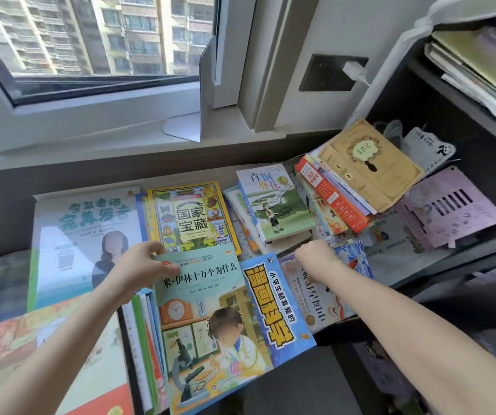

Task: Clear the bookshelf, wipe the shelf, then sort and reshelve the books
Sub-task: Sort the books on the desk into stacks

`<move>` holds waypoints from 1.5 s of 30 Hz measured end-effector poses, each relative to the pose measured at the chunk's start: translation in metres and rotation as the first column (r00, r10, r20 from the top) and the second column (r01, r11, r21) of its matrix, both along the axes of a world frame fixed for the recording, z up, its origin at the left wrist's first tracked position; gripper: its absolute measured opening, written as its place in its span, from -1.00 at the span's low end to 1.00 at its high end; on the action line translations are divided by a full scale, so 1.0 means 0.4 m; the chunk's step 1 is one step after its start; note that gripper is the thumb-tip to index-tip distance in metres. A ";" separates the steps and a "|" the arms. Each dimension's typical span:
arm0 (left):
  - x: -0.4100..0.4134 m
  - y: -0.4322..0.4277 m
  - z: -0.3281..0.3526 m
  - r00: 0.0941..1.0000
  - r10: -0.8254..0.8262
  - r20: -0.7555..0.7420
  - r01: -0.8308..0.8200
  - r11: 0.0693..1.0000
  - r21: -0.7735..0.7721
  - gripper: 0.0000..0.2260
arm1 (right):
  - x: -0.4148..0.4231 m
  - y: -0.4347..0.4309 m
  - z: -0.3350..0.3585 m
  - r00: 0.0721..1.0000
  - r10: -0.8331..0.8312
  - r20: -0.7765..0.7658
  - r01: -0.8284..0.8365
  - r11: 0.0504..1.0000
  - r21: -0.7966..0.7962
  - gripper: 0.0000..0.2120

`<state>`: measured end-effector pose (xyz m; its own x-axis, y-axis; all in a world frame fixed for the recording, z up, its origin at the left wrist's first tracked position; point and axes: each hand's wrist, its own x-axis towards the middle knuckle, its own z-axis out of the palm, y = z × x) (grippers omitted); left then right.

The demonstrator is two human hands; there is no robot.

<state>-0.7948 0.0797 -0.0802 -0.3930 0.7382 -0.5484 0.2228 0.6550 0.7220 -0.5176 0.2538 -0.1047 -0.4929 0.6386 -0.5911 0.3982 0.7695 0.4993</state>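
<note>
Window (91, 40) fills far left, tower blocks outside. Dark bookshelf (438, 94) on right, upper level carrying a pile of flat-lying books (480, 64). Lower board (486, 187) runs left under the sill and is covered with loose books.

- Big white-and-teal book (76, 235) lies flat, far left of the spread.
- Orange picture book (61, 354) near left, under the left forearm.
- Teal book with boy and microscope on cover (205, 319) sits centre-near, on top of a row of thinner books. Its near edge hangs past the surface.
- Blue comic book (276, 307) is tucked just right of it, partly underneath.
- Yellow-bordered book (193, 217) lies flat just beyond the teal one.
- White-green book (273, 202) lies tilted on a loose pile, right of the yellow one.
- Slanted stack (336, 202) far right, tan book (369, 163) on top.
- Purple plastic panel (450, 208) lies inside the shelf bay, right of the stack.

Left hand (139, 265) pinches the teal book's far-left corner, thumb on the cover, fingers below. Right hand (315, 259) is fisted, knuckles away, over the pale book right of the comic. Cannot tell if it grips anything.

Black wall socket (330, 73) with white plug (354, 70) sits left of the shelf.
</note>
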 end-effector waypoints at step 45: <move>0.016 -0.048 0.023 0.860 0.204 0.467 -0.279 0.955 0.096 -0.63 | -0.148 -0.205 0.075 -0.228 -0.965 -0.133 0.033 0.129 -0.991 -0.87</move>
